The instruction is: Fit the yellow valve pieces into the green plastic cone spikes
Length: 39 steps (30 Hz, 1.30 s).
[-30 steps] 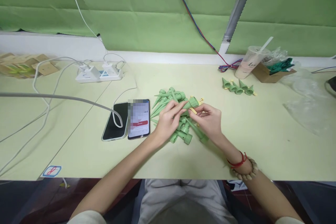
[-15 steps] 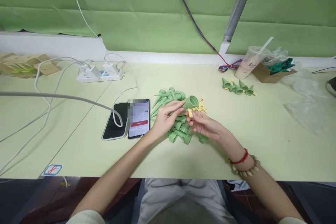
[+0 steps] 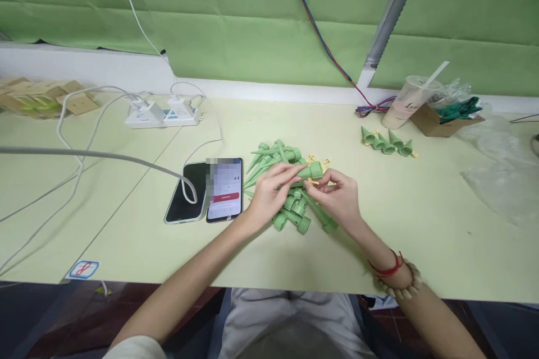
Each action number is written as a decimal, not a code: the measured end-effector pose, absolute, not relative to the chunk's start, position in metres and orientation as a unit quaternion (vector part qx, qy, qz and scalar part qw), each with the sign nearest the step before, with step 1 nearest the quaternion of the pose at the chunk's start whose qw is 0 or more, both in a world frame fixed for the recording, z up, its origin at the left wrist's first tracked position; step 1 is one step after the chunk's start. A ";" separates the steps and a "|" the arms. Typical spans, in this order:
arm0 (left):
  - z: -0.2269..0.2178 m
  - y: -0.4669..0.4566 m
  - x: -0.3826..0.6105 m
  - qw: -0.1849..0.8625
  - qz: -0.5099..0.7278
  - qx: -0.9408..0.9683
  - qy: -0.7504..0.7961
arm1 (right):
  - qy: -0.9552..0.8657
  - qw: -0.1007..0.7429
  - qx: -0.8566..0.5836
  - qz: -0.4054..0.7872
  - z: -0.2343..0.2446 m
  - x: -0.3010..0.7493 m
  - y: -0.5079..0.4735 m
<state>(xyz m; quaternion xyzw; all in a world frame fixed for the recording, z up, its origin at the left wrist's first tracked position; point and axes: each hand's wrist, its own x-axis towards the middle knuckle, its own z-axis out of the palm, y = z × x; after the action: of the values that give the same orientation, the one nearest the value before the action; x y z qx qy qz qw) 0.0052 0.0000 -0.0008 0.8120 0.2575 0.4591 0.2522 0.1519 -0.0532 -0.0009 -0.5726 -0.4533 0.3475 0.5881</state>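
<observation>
My left hand [image 3: 272, 190] is closed around a green plastic watering spike [image 3: 314, 170], its threaded, open-ended head pointing right. Close beside it, my right hand [image 3: 339, 196] pinches a small yellow plastic valve [image 3: 313, 181] against the underside of the spike; whether it sits in a hole there is hidden by the fingers. Beneath both hands lies a pile of green spikes [image 3: 301, 224], pointed ends mostly to the left. Just behind the held spike, several small yellow valves [image 3: 326, 164] are scattered on the table.
Left of the pile lie two phones [image 3: 225, 210] [image 3: 185, 210], with a white cable across one. A power strip [image 3: 164, 118] stands farther back. At back right are several green spikes with yellow parts [image 3: 388, 148], a drink cup [image 3: 406, 104], a cardboard box [image 3: 433, 123] and clear plastic bags [image 3: 497, 185].
The held spike has turned from its open end facing me to lying sideways. My right hand has brought the yellow valve in to the spike's side and rotated at the wrist.
</observation>
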 end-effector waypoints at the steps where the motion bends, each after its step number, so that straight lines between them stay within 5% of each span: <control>1: -0.001 0.000 0.005 0.252 0.460 0.810 0.263 | -0.456 0.580 -0.574 0.356 -0.001 0.153 -0.053; 9: 0.004 0.000 0.005 0.347 0.468 0.767 0.269 | -0.402 0.443 -0.359 0.716 0.006 0.164 -0.051; 14: 0.006 -0.001 0.005 0.398 0.453 0.756 0.255 | -0.384 0.425 -0.317 0.756 0.006 0.165 -0.054; 18: 0.006 -0.001 0.004 0.377 0.453 0.767 0.253 | -0.409 0.441 -0.406 0.688 0.006 0.165 -0.053; 25: 0.000 -0.005 0.009 0.297 0.428 0.812 0.264 | -0.522 0.551 -0.596 0.262 -0.001 0.156 -0.054; 28: -0.002 -0.004 0.009 0.299 0.427 0.806 0.279 | -0.538 0.559 -0.601 0.194 -0.002 0.154 -0.054; 39: -0.003 0.004 0.006 0.382 0.429 0.776 0.261 | -0.376 0.447 -0.408 0.702 0.006 0.170 -0.047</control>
<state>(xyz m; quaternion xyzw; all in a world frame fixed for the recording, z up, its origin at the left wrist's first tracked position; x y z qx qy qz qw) 0.0057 0.0043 -0.0029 0.7756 0.2613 0.4293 0.3820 0.1698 -0.0467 0.0061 -0.4076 -0.3760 0.7018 0.4473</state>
